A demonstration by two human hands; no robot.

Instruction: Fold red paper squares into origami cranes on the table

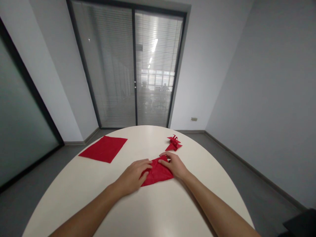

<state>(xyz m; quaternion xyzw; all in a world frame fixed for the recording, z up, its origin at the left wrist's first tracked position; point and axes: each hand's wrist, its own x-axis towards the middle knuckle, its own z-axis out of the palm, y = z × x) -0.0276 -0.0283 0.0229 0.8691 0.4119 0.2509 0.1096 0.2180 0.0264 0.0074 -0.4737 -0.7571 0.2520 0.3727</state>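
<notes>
No writing, label, brand, number or sign can be read anywhere in the head view. The red paper sheet [103, 149] and the folded red paper [157, 172] look plain, and the small wall plate [194, 119] is perhaps too small to tell.

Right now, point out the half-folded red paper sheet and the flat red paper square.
half-folded red paper sheet [158, 173], head view, exposed middle.
flat red paper square [103, 148], head view, its middle.

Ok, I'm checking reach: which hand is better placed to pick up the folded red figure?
Right, probably: the right hand rests just short of the folded figure; the left hand lies farther away.
</notes>
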